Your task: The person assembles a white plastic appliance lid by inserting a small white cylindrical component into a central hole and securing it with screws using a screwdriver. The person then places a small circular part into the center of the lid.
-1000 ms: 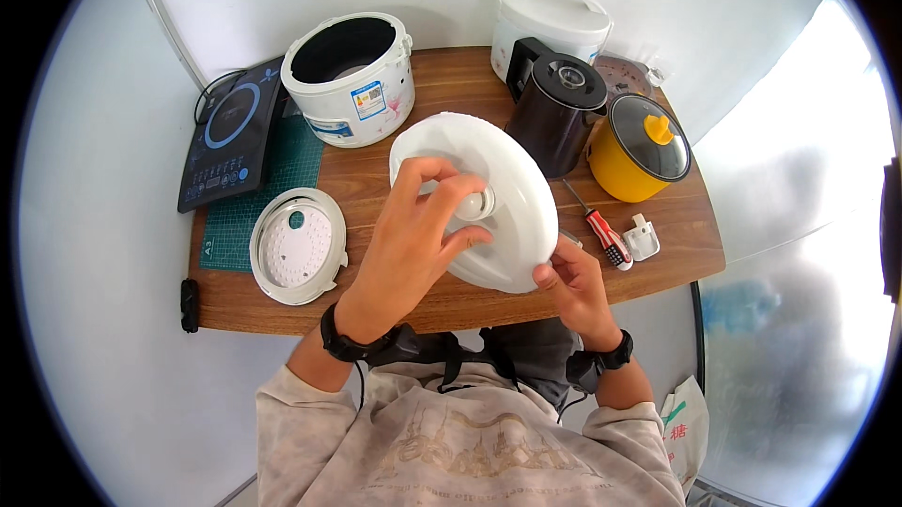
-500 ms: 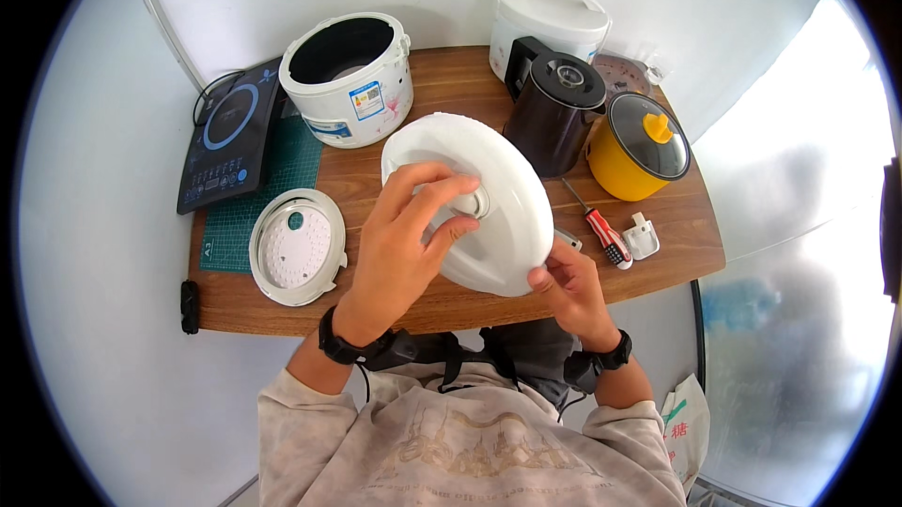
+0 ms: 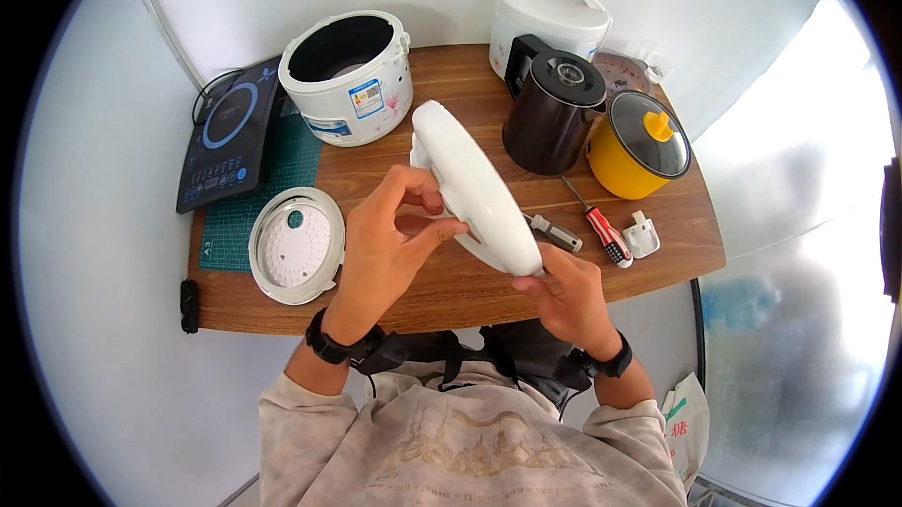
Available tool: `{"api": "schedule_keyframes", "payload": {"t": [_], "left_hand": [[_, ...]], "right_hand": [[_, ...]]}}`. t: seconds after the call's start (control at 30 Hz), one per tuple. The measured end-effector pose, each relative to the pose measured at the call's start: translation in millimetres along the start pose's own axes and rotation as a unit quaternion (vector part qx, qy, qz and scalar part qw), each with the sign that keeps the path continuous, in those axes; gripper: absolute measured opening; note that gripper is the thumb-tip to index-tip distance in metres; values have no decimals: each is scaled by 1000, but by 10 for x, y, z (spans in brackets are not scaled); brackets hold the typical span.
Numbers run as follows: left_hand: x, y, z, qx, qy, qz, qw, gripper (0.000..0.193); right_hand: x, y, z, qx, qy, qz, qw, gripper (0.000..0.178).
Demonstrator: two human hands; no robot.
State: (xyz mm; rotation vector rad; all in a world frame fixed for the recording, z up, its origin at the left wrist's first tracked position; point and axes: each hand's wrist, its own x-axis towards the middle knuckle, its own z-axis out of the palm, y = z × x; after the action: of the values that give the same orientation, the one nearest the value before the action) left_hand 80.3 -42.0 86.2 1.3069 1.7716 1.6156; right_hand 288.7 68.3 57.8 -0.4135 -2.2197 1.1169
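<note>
The person holds a white lid [image 3: 474, 192] on its edge above the wooden table [image 3: 451, 286]. The left hand [image 3: 390, 244] reaches up from below, its fingers [image 3: 418, 189] bent and pinched on the lid's left side. The right hand [image 3: 568, 296] sits lower, fingers closed on the lid's near end. A screwdriver [image 3: 597, 225] lies to the right.
</note>
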Motion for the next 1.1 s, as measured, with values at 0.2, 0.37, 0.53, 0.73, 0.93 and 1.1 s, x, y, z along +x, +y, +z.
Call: {"api": "schedule_keyframes", "payload": {"t": [0.2,0.37,0.53,0.73,0.93,1.1], "left_hand": [[-67,-52,-90,-143,-17,-79,986,36],[-154,-150,-262,-315,-24,-151,937,44],[-216,-236,-305,-275,27,-185,943,60],[-325,-305,-497,-333,91,-215,914,54],[-559,-251,-800,-331,140,-199,912,64],[-709,-193,-933,-335,187,-172,907,64]], "right_hand": [[-21,39,102,-203,43,-142,968,25],[7,12,122,-329,16,-197,923,21],[115,-37,178,-371,-10,-246,895,21],[241,-166,277,-349,11,-295,889,22],[-13,-193,469,-182,-42,-395,900,18],[-45,267,1137,-192,-152,-223,944,25]]}}
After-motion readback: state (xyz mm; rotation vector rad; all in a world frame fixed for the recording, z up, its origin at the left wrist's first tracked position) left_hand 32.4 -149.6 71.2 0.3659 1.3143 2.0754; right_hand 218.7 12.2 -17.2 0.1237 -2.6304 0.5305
